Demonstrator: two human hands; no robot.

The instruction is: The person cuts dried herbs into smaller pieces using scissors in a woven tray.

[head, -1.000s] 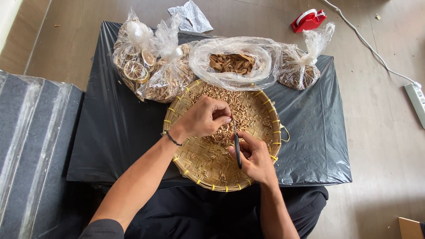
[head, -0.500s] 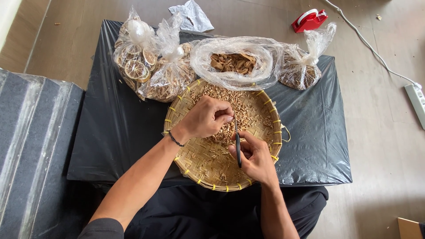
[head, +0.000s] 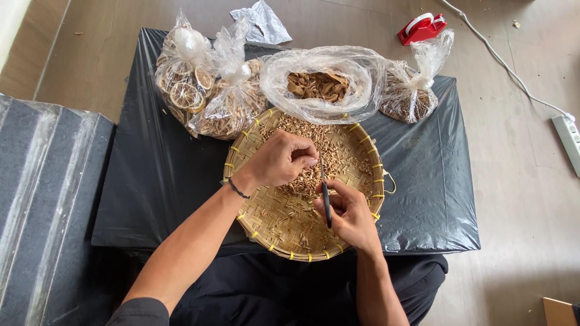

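Observation:
A round woven bamboo tray [head: 275, 232] with yellow bindings lies on a low table wrapped in black plastic [head: 157, 175]. Chopped dried brown pieces [head: 338, 145] are heaped in its far half. My left hand [head: 279, 160] hovers over the heap with fingers pinched together on a small piece. My right hand [head: 350, 214] rests on the tray's near right part and grips a pair of dark-handled scissors [head: 325, 196], blades pointing towards my left fingertips.
Behind the tray stand an open clear bag of dried bark-like chunks [head: 320, 84], two tied bags of dried citrus slices [head: 184, 90] and herbs [head: 232, 108], and another tied bag [head: 411, 99]. A red tape dispenser [head: 421, 27] and a power strip [head: 568, 136] lie on the floor.
My left hand has shifted slightly right over the heap, nearer the scissors' tip. My right hand has stayed in place.

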